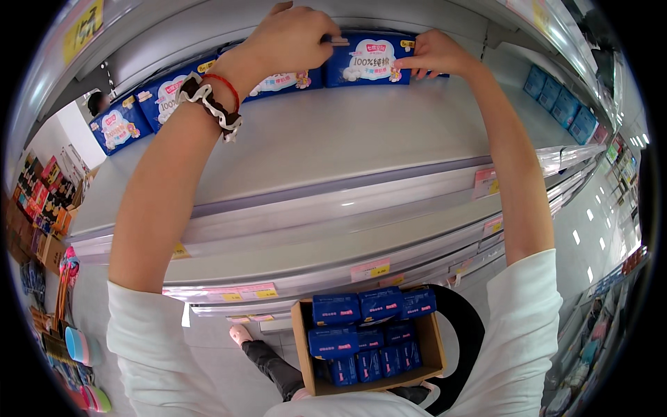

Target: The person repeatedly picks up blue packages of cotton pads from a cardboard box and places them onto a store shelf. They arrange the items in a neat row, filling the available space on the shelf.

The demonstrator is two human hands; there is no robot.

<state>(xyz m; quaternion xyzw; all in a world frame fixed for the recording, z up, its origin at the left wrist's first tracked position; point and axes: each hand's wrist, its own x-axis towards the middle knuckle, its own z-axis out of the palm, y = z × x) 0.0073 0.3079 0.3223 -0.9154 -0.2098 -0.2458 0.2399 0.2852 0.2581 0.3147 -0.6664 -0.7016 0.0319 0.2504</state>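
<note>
Along the back of the shelf (pixel 333 139) stands a row of blue packs of sanitary pads with white cloud-shaped labels. My left hand (pixel 292 38), with a red cord and a brown-and-white scrunchie at the wrist, is closed at the upper left end of one pack of sanitary pads (pixel 368 59). On that pack's right end is my right hand (pixel 441 54), its index finger across the front and the other fingers curled at the side. To the left, more packs (pixel 118 128) stand side by side, partly behind my left arm.
Below me, an open cardboard box (pixel 302 340) holds several smaller-looking blue packs, with a dark curved shape (pixel 462 333) beside it. Light-blue packs (pixel 556 97) stand at the shelf's right end. Price tags (pixel 370 270) line the lower shelf edges. Brushes and basins (pixel 76 344) are at left.
</note>
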